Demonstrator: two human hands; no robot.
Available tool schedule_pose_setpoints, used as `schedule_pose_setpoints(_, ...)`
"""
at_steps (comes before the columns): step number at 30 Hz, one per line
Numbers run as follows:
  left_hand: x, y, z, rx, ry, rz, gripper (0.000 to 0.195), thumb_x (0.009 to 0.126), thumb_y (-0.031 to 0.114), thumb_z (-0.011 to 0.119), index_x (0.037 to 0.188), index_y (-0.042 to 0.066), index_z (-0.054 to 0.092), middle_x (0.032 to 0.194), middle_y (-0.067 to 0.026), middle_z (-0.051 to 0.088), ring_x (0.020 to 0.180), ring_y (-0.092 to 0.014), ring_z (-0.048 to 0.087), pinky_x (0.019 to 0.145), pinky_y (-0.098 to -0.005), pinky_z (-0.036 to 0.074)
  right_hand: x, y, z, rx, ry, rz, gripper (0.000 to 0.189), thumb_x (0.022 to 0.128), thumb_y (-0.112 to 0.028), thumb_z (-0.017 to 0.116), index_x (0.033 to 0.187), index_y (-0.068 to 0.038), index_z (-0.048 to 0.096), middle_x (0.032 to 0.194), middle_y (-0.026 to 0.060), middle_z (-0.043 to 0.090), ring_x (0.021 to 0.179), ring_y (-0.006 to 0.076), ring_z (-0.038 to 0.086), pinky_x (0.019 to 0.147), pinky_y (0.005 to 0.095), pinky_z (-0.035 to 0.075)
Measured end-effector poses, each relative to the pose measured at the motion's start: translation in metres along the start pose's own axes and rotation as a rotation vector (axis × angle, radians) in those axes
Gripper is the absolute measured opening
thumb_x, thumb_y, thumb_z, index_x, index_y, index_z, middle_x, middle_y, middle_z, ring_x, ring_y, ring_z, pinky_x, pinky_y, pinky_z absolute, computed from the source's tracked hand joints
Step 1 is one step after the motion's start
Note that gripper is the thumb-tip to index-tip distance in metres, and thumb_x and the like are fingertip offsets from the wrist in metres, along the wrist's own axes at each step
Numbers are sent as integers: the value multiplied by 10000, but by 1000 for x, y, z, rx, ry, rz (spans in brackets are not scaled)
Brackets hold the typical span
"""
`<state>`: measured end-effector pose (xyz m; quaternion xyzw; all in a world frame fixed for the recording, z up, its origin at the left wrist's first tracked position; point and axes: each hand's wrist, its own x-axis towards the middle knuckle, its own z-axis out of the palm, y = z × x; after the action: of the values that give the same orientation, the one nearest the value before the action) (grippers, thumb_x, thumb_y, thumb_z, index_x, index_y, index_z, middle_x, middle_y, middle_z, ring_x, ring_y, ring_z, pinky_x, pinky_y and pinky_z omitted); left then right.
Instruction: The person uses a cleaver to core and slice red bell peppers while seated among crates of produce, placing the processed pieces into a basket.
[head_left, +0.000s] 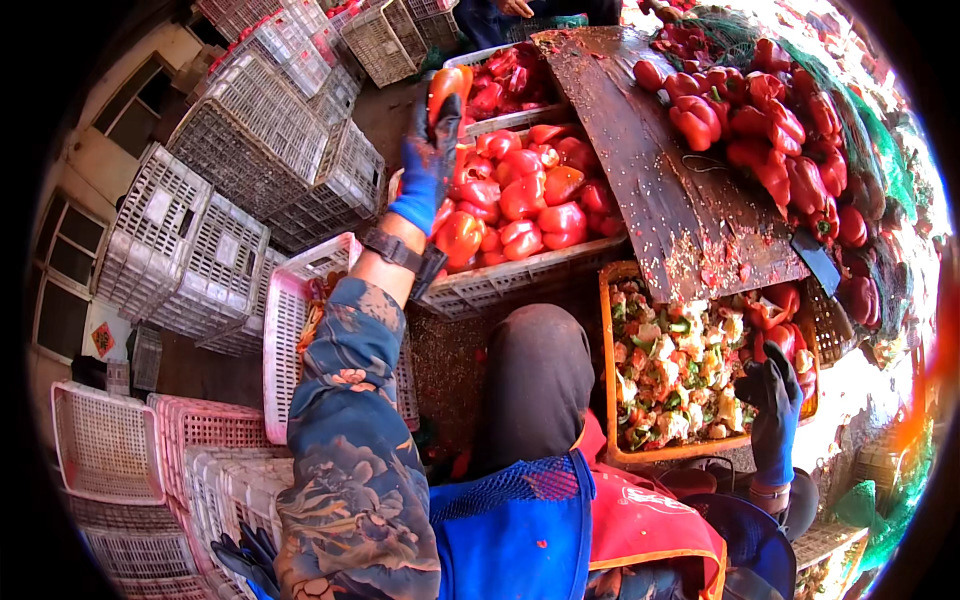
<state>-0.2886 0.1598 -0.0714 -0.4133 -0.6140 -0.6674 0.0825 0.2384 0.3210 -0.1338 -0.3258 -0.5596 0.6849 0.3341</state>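
Note:
My left hand (431, 142), in a blue and black work glove, is stretched forward with an orange-red bell pepper (448, 91) in its fingers. Below and to its right stands a plastic crate (517, 268) heaped with hollowed red bell peppers (523, 196). My right hand (772, 412), gloved alike, has its fingers apart and holds nothing visible. It is over the right front rim of an orange crate (607, 367). Cut pepper cores (667, 367) with seeds and green stems fill much of that crate, and a few red peppers (780, 307) lie at its right end.
A wet, seed-strewn board (667, 187) slopes beside a pile of whole red peppers (780, 127) and green netting (877, 142). Stacked crates (247, 127) line the left. Another person's hand (515, 7) shows at the top. Spare gloves (251, 555) lie lower left.

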Motion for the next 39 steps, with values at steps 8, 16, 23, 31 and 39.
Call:
schedule_pose_setpoints(8, 16, -120, -31, 1005, -479, -45, 542, 948, 256, 542, 1468, 310, 400, 1459, -93, 448, 1264, -327, 487, 1021, -514, 367, 20, 15, 3, -93, 149, 86, 413, 976, -247, 585, 1334, -45, 542, 877, 6, 658, 728, 96, 633, 686, 269, 522)
schedule_pose_setpoints(16, -53, -293, -51, 1379, -782, -244, 489, 970, 532, 422, 1441, 403, 401, 1571, -38, 304, 1396, -403, 325, 1053, -689, 236, 44, 10, -36, -271, 195, 18, 458, 979, -244, 575, 1358, 4, 507, 1048, 86, 671, 905, 159, 648, 810, 300, 523)
schedule_pose_setpoints(23, -15, -308, -46, 1475, -697, -206, 472, 975, 476, 460, 1409, 293, 488, 1534, -91, 368, 1371, -395, 365, 1079, -577, 312, 64, 34, -165, -481, 364, -6, 668, 889, -308, 696, 1417, 5, 433, 1253, 168, 598, 1093, 265, 619, 902, 353, 502)
schedule_pose_setpoints(31, -62, -115, 74, -36, -723, -365, 369, 966, 108, 584, 1306, -33, 564, 1283, -94, 607, 1173, -161, 561, 1031, -276, 424, 69, 64, -194, -1289, 385, 112, 921, 733, -356, 807, 1482, -76, 350, 1322, 231, 546, 1179, 352, 574, 959, 430, 471)
schedule_pose_setpoints(39, -107, 140, 177, -262, -1058, -330, 338, 979, 155, 593, 1282, 5, 605, 1215, -73, 651, 1104, -126, 588, 990, -274, 448, 70, 100, -217, -1126, 637, 131, 604, 712, -286, 732, 1274, -118, 588, 1148, 211, 582, 1052, 385, 606, 919, 434, 489)
